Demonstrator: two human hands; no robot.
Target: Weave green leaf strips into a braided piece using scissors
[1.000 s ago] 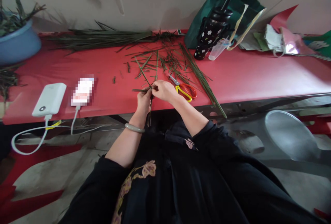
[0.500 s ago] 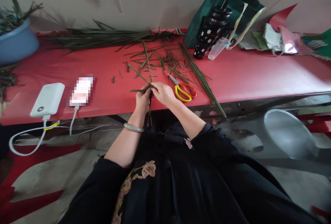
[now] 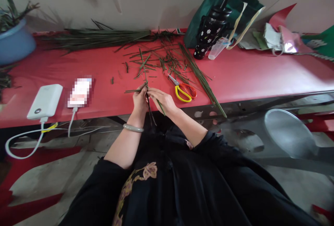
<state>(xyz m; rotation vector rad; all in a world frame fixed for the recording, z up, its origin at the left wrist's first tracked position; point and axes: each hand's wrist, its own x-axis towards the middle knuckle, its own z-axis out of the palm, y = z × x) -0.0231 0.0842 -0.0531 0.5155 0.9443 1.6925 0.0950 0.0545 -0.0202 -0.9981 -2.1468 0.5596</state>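
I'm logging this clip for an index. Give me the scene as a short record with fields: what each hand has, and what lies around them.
left hand: pinches green leaf strips at the table edge
right hand: grips the same strips, one sticking out below
surface: red table
near hands: scissors, strip offcuts
left side: power bank, phone
back: bottle, green bag

No text, label or number can be read anywhere on the things shown.

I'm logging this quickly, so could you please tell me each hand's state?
Left hand: closed on green leaf strips.
Right hand: closed on the same strips.
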